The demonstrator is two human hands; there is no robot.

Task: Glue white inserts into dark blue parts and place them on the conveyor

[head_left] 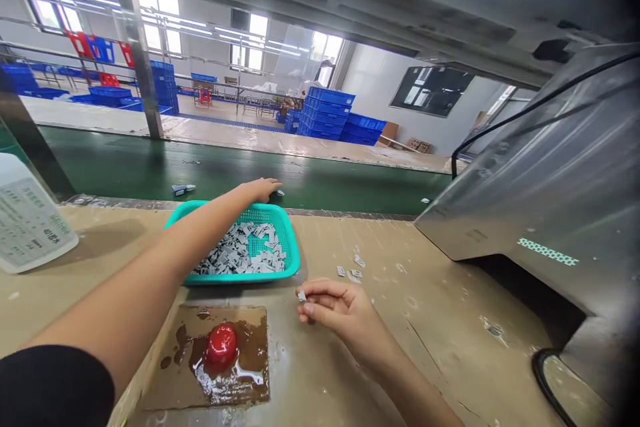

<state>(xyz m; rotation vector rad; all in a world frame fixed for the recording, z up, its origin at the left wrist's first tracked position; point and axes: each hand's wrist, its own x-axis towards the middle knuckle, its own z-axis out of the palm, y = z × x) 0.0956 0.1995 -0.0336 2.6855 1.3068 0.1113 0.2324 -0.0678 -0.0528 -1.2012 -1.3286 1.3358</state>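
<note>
My left hand (263, 189) reaches across a teal plastic basket (289, 247) and rests at the near edge of the green conveyor belt (225, 170), its fingers extended. A small grey-white piece (280, 193) lies just beyond the fingertips. The basket holds a heap of similar grey-white tags (240, 250). My right hand (335, 307) sits above the tan table, pinching a small grey-white piece (302, 295) between thumb and forefinger. Several loose pieces (350, 271) lie on the table just above it.
A red domed object (221, 344) sits in brown liquid on a square pad (250, 340). A large labelled white bottle (30, 220) stands at the left, and a steel machine housing (540, 173) looms at the right. Stacked blue crates (325, 113) lie beyond the belt.
</note>
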